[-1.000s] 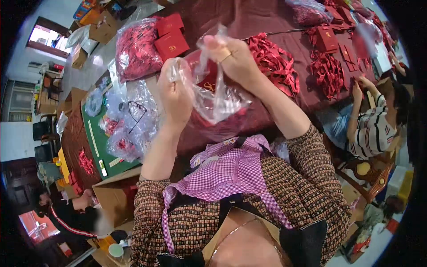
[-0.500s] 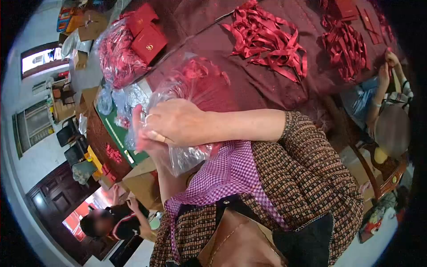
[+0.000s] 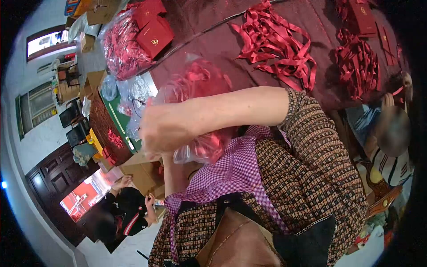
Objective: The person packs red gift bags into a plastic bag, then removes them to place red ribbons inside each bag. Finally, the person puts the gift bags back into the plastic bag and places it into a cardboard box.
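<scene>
A clear plastic bag point(image 3: 202, 153) filled with red ribbon-like material lies at the table edge, close against my body. My right hand point(image 3: 162, 129) is curled around the gathered end of this bag and smeared by motion. My right forearm crosses over the bag's middle. From below, my left forearm point(image 3: 170, 178) reaches up to the same spot. My left hand is hidden behind the right one, so its fingers do not show.
Loose red ribbons point(image 3: 278, 46) lie on the dark red tablecloth point(image 3: 204, 49), with another ribbon heap point(image 3: 358, 66) farther right. Red boxes point(image 3: 155, 38) rest by a filled bag point(image 3: 124, 51). A green mat point(image 3: 118, 115) is at left. One person point(image 3: 133, 218) is lower left, another point(image 3: 391, 138) right.
My right hand has turned and moved slightly down at the bag's end, and its fingers are now blurred. The left-side person has shifted position. The right-side person's arms have moved down.
</scene>
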The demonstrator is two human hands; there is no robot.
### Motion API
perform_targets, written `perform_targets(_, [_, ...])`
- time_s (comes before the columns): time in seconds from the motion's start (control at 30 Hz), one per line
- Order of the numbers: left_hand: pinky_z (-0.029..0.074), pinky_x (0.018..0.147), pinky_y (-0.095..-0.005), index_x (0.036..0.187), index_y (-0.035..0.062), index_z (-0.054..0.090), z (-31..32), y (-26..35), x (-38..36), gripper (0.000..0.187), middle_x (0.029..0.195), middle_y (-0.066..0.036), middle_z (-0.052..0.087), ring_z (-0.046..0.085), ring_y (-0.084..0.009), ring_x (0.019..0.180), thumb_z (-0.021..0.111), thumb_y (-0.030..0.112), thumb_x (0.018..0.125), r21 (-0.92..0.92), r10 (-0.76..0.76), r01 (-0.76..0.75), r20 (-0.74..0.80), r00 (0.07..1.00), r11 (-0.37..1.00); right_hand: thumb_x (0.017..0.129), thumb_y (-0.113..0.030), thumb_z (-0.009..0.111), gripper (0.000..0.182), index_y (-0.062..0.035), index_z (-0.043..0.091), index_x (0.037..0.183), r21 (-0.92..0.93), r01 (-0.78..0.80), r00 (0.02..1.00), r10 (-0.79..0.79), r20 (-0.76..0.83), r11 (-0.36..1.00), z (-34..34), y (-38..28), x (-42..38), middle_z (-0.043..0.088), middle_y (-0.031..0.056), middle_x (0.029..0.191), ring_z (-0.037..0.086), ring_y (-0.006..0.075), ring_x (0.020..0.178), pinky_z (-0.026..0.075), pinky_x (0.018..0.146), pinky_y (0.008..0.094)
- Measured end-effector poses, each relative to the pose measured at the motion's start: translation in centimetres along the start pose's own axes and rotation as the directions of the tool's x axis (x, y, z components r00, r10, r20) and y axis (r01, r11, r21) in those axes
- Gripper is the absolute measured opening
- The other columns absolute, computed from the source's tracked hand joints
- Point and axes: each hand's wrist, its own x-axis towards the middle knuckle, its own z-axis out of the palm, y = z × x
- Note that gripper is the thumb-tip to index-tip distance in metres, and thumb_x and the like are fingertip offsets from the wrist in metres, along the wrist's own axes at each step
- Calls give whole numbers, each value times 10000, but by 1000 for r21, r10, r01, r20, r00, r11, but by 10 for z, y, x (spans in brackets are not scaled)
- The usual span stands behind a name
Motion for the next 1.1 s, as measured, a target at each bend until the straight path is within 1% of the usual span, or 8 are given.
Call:
perform_targets(0.17, [462,910,-407,1302,65,450,-43,8,-25,595,1221,-121,539,557,-238,1073,402,535,940,-50,-55,57,39,998,997,763,-284,639,226,-77,729,777,-615,57,929,-267,-255,786,33,10,45,664,105,712,639,258,667,504,608,394])
perform_targets(0.37, [451,928,-416,1309,62,446,-82,-1,0,585,1237,-125,534,553,-244,1085,403,519,946,-158,-108,120,78,991,980,782,-258,641,264,-12,684,869,-339,-76,986,20,-165,938,1,12,50,662,172,811,635,346,776,506,693,426])
perform_targets(0.43, [448,935,-419,1311,61,445,-100,-1,34,582,1242,-126,533,552,-246,1089,404,514,948,-209,-115,128,78,990,970,848,-232,611,277,-25,656,1027,-124,274,816,-299,-495,954,21,56,37,666,148,989,634,270,927,491,817,358])
perform_targets(0.57, [440,947,-425,1316,60,443,-138,-8,25,575,1252,-128,529,549,-250,1097,405,503,952,-305,-151,160,55,987,939,918,-200,546,287,-8,618,1120,308,-79,376,315,-871,948,77,124,-49,639,72,1112,581,173,1044,443,923,300])
perform_targets(0.77, [429,966,-435,1323,57,439,-160,-25,24,565,1267,-131,524,546,-256,1109,406,488,958,-403,-212,198,10,977,894,954,-488,414,488,-105,613,1182,976,28,70,973,-219,217,226,168,-59,601,76,1207,547,212,1102,427,928,361])
perform_targets(0.8, [428,969,-436,1324,56,439,-163,-28,30,564,1270,-132,524,545,-257,1111,406,485,959,-420,-221,206,12,975,884,930,-562,419,546,-119,613,1183,916,394,270,943,-192,74,252,187,-52,596,86,1220,549,227,1100,437,916,389])
perform_targets(0.83, [426,972,-438,1325,56,438,-169,-31,33,562,1272,-133,523,544,-258,1113,406,482,960,-439,-238,220,12,971,871,912,-605,411,607,-93,615,1166,941,302,-7,987,162,-152,184,84,-8,606,101,1199,557,231,1093,435,931,394])
perform_targets(1.1, [420,1005,-453,1357,38,416,-159,-56,28,624,1344,-132,483,504,-291,1186,423,507,945,-688,-127,271,253,959,673,842,-697,442,817,-16,504,1290,982,160,50,993,-107,97,164,125,-48,579,144,1233,558,253,1118,420,982,388])
